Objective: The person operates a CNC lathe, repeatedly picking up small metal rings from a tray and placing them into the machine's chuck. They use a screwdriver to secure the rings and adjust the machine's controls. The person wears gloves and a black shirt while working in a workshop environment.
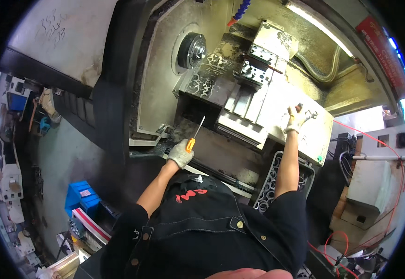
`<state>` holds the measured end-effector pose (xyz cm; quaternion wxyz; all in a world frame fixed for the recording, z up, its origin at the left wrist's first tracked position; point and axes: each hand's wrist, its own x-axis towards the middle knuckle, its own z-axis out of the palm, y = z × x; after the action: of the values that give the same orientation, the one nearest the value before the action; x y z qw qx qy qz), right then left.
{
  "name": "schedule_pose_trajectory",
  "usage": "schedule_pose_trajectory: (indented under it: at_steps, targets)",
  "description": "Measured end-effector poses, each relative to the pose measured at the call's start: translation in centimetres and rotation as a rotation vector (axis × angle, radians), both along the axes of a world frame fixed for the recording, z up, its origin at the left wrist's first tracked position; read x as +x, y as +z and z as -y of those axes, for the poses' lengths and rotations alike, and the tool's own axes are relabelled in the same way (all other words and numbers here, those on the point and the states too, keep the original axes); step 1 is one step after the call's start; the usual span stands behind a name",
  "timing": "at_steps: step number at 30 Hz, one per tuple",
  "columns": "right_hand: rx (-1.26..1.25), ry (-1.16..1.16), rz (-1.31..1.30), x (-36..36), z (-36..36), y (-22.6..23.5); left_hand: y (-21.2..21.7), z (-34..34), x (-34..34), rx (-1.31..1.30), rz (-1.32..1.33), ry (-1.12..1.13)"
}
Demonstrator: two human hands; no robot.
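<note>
Inside the open machine, the gloved left hand (pixel 180 154) is clenching a light, stiff screwdriver (pixel 194 137) by its orange handle; the right hand (pixel 296 119) is gripping a small dark knob (pixel 299 108).

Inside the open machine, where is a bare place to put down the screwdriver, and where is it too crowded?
The flat pale cover between the tool block and the right hand looks bare. The dark ledge right of the left hand, which holds the screwdriver, is also free. Around the chuck and tool block it is crowded.
</note>
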<state>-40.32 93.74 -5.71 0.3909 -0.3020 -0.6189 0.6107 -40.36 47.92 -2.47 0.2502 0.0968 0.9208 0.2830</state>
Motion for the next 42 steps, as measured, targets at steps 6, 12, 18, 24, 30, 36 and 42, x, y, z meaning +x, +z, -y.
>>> schedule_pose_trajectory:
  at_steps: [6,12,18,24,30,36,42]
  targets:
    - [-0.206,-0.004,-0.082,11.5,8.6,-0.5,-1.1,0.4,-1.3,0.119,-0.061,-0.098]
    - [-0.336,-0.022,-0.055,16.9,19.0,-3.3,-0.5,1.0,-0.8,0.134,-0.036,-0.167]
    - [-0.325,-0.176,0.126,23.7,20.5,-8.4,-1.5,2.8,-0.1,0.182,-0.011,-0.234]
    - [-0.417,-0.201,0.163,23.1,22.6,-6.8,-2.8,4.5,0.5,0.203,0.019,-0.237]
    - [0.012,0.010,0.416,13.9,21.4,-3.4,-2.5,4.4,0.3,0.224,0.042,-0.255]
    - [0.220,-0.074,0.222,3.8,13.8,3.0,-1.6,4.3,-0.8,0.259,0.022,-0.158]
    - [0.622,0.209,0.548,-7.0,7.3,0.8,-0.4,3.6,-1.3,0.205,-0.015,-0.115]
